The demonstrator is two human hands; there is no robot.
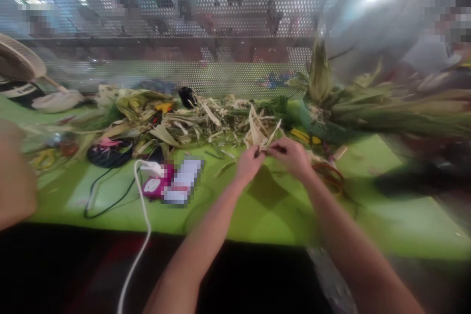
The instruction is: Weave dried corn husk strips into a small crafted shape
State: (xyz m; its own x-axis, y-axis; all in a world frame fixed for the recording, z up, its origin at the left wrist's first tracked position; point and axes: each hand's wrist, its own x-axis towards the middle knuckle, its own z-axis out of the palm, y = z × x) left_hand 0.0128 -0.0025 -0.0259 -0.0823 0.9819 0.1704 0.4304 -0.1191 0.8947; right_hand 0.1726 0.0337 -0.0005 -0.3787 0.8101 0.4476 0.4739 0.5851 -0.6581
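Observation:
A pale, dry corn husk (256,131) stands up between my two hands above the green tabletop (217,211). My left hand (249,162) pinches the husk's lower end with closed fingers. From the other side, my right hand (292,156) closes its fingertips on the same lower end, close to the left fingertips. The exact spot where the fingers meet is small and blurred. Behind the hands lies a heap of loose husk scraps (217,120), pale and green mixed.
A phone (184,181) lies left beside a magenta box (152,186) with a white cable (142,211). Long green husks (397,113) lie at the right. Scissors with yellow handles (44,158) are at far left, near another person's arm (16,176). A perforated metal panel (228,68) stands behind.

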